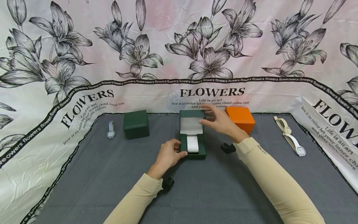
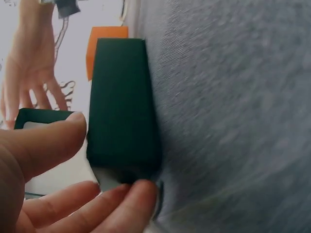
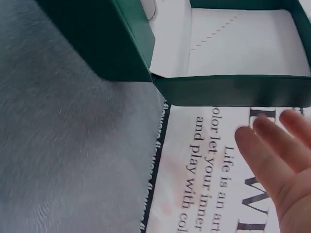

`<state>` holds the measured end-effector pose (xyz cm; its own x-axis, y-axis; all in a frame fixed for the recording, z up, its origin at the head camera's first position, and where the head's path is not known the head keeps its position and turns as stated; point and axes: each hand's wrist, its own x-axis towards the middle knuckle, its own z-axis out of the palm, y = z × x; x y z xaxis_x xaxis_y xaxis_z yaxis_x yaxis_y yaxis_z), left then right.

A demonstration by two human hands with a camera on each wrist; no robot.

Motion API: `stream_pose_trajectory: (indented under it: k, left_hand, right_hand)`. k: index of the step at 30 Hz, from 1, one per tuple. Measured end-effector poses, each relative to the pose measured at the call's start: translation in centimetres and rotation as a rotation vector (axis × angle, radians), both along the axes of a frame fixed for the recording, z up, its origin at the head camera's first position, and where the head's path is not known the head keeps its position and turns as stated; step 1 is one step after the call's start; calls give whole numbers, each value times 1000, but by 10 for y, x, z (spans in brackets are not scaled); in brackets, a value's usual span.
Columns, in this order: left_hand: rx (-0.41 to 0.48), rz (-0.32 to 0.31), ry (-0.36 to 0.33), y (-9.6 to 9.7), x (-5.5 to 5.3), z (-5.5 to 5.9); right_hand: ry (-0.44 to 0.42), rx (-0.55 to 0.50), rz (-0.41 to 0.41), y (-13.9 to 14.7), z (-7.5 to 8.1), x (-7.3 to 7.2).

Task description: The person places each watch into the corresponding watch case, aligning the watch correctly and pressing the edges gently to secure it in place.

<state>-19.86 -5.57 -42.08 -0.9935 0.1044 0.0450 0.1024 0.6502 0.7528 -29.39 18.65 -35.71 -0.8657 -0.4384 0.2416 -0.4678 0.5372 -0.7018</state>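
A dark green watch box stands with its lid raised, showing a white lining and a white cushion. My left hand grips the box at its left side, thumb near the front edge. In the left wrist view the thumb and fingers lie about one end of the green box. My right hand is beside the lid's right edge, fingers spread and holding nothing. From the right wrist, a gap shows between its fingertips and the lid wall.
A closed green box stands to the left, with a pale-faced watch beyond it. An orange box sits behind my right wrist. Farther right lie a cream watch and a white watch on the grey cloth.
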Motion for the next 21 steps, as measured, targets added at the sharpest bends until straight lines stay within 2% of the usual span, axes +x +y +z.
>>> stream_pose_trajectory:
  k: [6,10,13,16,21]
  left_hand:
    - [-41,-38,50,-6,1,10]
    - [-72,-127,148,-9,0,15]
    - [-83,-198,214,-8,-4,17]
    - [-93,-252,228,-7,-10,20]
    - [-151,-336,226,-5,-19,20]
  right_hand:
    - [95,70,-4,20,0,22]
    - [139,97,-7,41,-3,39]
    - [130,121,-33,57,-8,52]
    - [125,144,-58,72,-16,64]
    - [185,157,-92,95,-27,78]
